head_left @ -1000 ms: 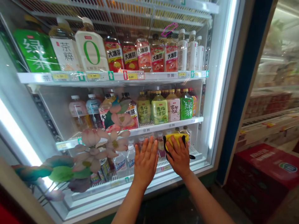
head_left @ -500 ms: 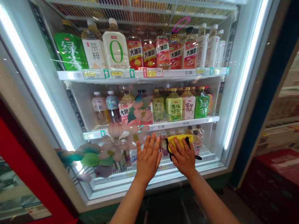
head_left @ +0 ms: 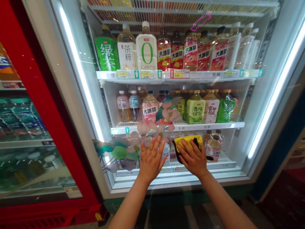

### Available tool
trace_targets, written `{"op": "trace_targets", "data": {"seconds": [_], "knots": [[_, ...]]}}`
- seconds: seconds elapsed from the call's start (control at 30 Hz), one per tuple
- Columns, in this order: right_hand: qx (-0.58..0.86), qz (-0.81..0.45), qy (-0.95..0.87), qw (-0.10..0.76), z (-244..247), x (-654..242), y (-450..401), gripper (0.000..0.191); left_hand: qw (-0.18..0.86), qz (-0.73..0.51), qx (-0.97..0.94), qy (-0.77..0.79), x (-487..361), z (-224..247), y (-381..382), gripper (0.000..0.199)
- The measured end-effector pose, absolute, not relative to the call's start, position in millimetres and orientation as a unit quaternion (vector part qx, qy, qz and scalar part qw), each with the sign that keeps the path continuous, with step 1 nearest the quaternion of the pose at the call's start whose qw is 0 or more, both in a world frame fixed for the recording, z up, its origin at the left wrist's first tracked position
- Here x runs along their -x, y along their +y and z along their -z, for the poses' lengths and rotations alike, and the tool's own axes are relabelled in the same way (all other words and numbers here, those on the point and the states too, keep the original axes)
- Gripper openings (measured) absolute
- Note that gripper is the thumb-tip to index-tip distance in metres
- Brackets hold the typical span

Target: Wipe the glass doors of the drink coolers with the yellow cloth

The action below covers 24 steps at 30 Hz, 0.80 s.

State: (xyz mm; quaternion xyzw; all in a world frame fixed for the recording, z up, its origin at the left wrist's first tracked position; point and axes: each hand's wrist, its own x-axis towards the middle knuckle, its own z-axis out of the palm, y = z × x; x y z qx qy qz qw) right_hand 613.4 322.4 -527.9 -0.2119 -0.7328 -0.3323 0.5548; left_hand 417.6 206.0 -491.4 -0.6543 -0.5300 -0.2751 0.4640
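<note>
My left hand (head_left: 152, 158) lies flat with fingers spread against the glass door, at the lower edge of the pink and green flower decal (head_left: 119, 152). To its right, my right hand (head_left: 194, 158) presses a yellow cloth (head_left: 199, 138) with black edging onto the glass. The fingers rest spread over the cloth, and a black loop dangles at its right side. Behind the glass, a peach-labelled bottle (head_left: 213, 149) stands on the bottom shelf just right of the cloth. Part of the cloth is hidden under my palm.
Rows of tea bottles (head_left: 146, 47) fill the shelves behind the glass. A bright light strip (head_left: 82, 79) runs down the left side, another (head_left: 277, 92) down the right. At left stands a red-framed fridge (head_left: 71, 152) with more bottles.
My view has turned left, bringing more of the red fridge in. Both hands, with the cloth, have slid left across the glass relative to the bottles and the decal.
</note>
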Motion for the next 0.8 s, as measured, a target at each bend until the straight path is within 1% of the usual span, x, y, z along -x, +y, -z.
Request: {"op": "trace_targets", "data": {"seconds": [0.07,0.17,0.23,0.3,0.4,0.47,0.53,0.6,0.67,0.73,0.8], "knots": [[0.217,0.329,-0.722,0.568,523,-612,325,0.039,0.46,0.269,0.654,-0.537,-411,492,201,0.074],[0.27,0.315,-0.689,0.595,507,-586,317,0.046,0.455,0.267,0.651,-0.546,-399,491,192,0.073],[0.301,0.309,-0.681,0.592,501,-564,305,0.051,0.457,0.273,0.648,-0.545,-392,491,187,0.075],[0.298,0.312,-0.693,0.577,503,-552,294,0.054,0.459,0.279,0.646,-0.542,-386,492,183,0.076],[0.212,0.338,-0.743,0.538,511,-559,291,0.047,0.46,0.288,0.645,-0.538,-379,495,177,0.077],[0.176,0.342,-0.756,0.53,512,-566,295,0.047,0.46,0.29,0.649,-0.532,-374,497,172,0.077],[0.192,0.328,-0.743,0.551,506,-559,295,0.051,0.463,0.289,0.654,-0.524,-367,499,166,0.076],[0.233,0.308,-0.722,0.574,498,-538,288,0.056,0.467,0.293,0.65,-0.523,-358,499,159,0.074],[0.267,0.299,-0.707,0.582,494,-511,274,0.057,0.469,0.306,0.634,-0.533,-349,498,151,0.073],[0.267,0.303,-0.717,0.568,496,-491,260,0.054,0.47,0.317,0.617,-0.545,-341,498,145,0.073],[0.236,0.312,-0.744,0.541,503,-484,251,0.05,0.469,0.32,0.61,-0.552,-335,499,139,0.073]]}}
